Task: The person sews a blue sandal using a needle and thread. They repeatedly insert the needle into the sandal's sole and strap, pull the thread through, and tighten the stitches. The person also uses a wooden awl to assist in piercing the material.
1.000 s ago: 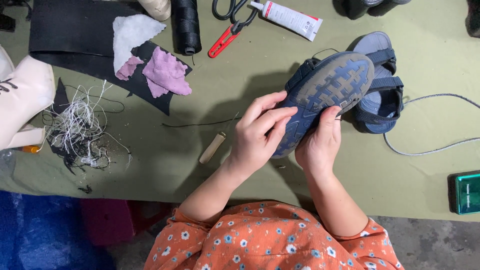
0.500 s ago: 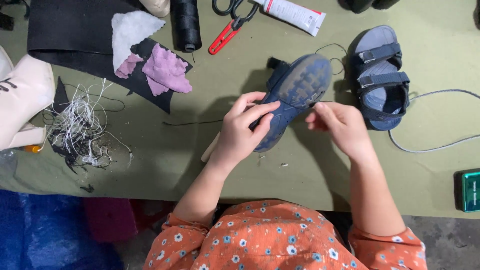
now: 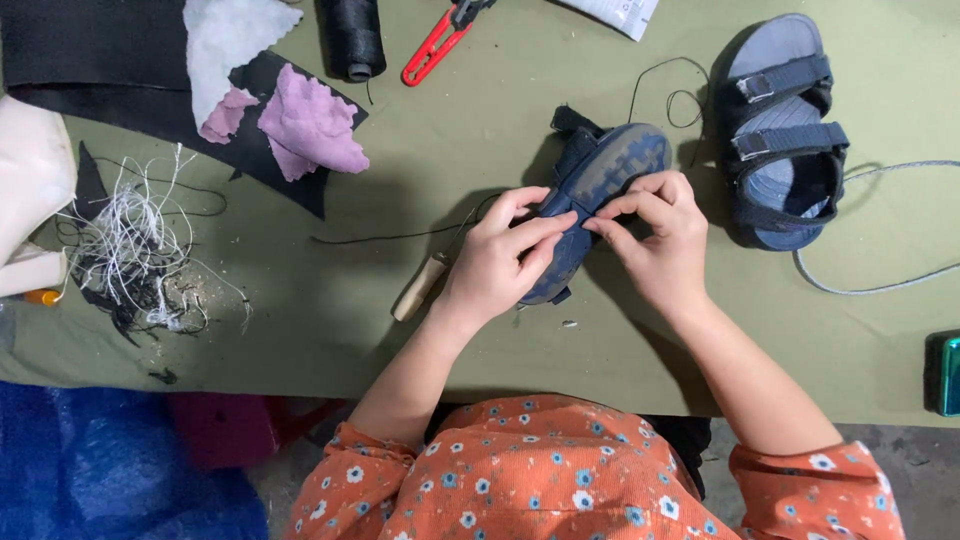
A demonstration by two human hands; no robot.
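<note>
A small blue sandal [image 3: 612, 170] is turned sole up above the green table [image 3: 480, 110]. My left hand [image 3: 500, 260] grips it from the left side. My right hand [image 3: 655, 235] holds its right edge, fingertips pinched at the sole's middle right next to the left fingers. A thin dark thread [image 3: 380, 238] runs left from the sandal across the table. A wooden-handled tool [image 3: 418, 288] lies under my left wrist. The matching blue sandal [image 3: 780, 130] lies upright to the right, straps up.
Red-handled scissors [image 3: 435, 42], a black thread spool [image 3: 355, 38] and a white tube [image 3: 620, 12] lie at the back. Black sheet material with pink and white cloth scraps [image 3: 300, 125] is at back left. Cut threads [image 3: 140, 250] are piled left. A grey cord [image 3: 870, 280] curves right.
The sandal has come down closer to the table and my right hand has moved left onto its sole, meeting the left fingers. The view has zoomed nearer.
</note>
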